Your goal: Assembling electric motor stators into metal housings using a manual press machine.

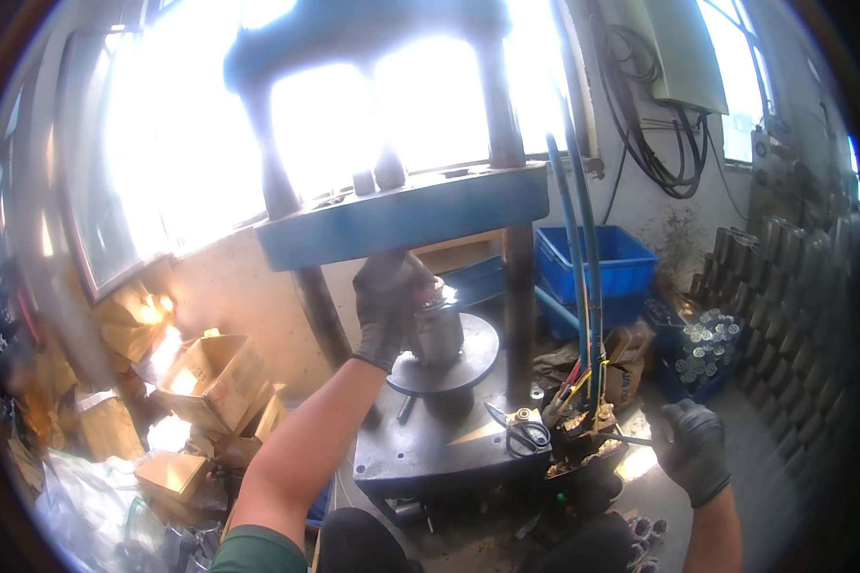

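My left hand (pixel 384 304), in a dark glove, reaches under the press's blue crossbeam (pixel 401 218) and grips a grey metal cylinder (pixel 440 332) from its left side. The cylinder stands upright on a round metal plate (pixel 483 349) above the press's table. Something shiny and reddish shows at its top, partly hidden by my fingers. Off to the right, my gloved right hand (pixel 693 449) is closed around the end of a thin dark lever (pixel 626 438) that runs left to the valve area beside the table.
Black-handled scissors (pixel 526 435) lie on the table's right corner. Blue hoses (pixel 588 286) rise beside the press. Behind them are blue crates (pixel 592 258); at right, a bin of round metal parts (pixel 705 349) and stacked dark cylinders (pixel 779 334). Cardboard boxes (pixel 215 382) crowd the left.
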Action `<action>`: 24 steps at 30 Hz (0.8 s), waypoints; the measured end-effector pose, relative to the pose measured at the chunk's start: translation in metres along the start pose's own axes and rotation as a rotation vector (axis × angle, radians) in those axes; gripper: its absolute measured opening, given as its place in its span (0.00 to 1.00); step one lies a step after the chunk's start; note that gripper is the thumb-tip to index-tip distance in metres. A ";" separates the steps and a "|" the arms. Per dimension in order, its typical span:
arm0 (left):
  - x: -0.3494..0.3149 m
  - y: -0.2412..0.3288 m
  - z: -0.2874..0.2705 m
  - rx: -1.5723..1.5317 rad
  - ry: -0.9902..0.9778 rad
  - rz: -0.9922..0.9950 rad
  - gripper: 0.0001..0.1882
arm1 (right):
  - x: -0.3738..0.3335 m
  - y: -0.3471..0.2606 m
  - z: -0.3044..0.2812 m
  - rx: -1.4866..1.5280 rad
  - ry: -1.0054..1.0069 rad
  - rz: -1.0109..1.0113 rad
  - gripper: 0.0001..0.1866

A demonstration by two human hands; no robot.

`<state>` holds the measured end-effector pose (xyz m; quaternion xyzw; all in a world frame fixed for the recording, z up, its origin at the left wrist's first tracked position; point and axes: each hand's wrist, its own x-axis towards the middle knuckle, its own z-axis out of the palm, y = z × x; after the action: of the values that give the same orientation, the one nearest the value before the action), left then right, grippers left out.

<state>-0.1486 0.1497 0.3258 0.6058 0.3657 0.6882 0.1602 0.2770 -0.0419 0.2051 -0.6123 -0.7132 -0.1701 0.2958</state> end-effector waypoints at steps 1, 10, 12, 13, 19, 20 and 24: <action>0.008 -0.004 0.004 -0.001 -0.003 0.002 0.12 | 0.000 0.001 0.000 0.000 0.002 0.003 0.13; 0.052 -0.079 0.015 0.244 -0.107 -0.148 0.25 | -0.002 0.000 0.000 -0.025 -0.228 -0.014 0.10; 0.062 -0.104 0.014 0.341 -0.158 -0.131 0.29 | -0.009 0.003 0.006 0.057 -0.195 0.011 0.12; 0.065 -0.116 0.010 0.395 -0.179 -0.123 0.31 | -0.009 0.002 0.003 0.060 -0.201 0.009 0.12; 0.076 -0.172 -0.016 0.659 -0.284 -0.081 0.41 | -0.010 -0.006 -0.012 -0.063 -0.407 -0.106 0.16; 0.075 -0.175 -0.020 0.867 -0.340 0.046 0.37 | -0.011 -0.005 -0.011 -0.083 -0.473 -0.118 0.17; 0.066 -0.165 -0.029 1.675 -0.553 0.588 0.20 | -0.003 -0.010 -0.013 -0.073 -0.591 -0.191 0.19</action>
<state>-0.2270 0.2973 0.2580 0.7347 0.5240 0.0435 -0.4287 0.2705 -0.0545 0.2142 -0.5754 -0.8162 -0.0371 0.0361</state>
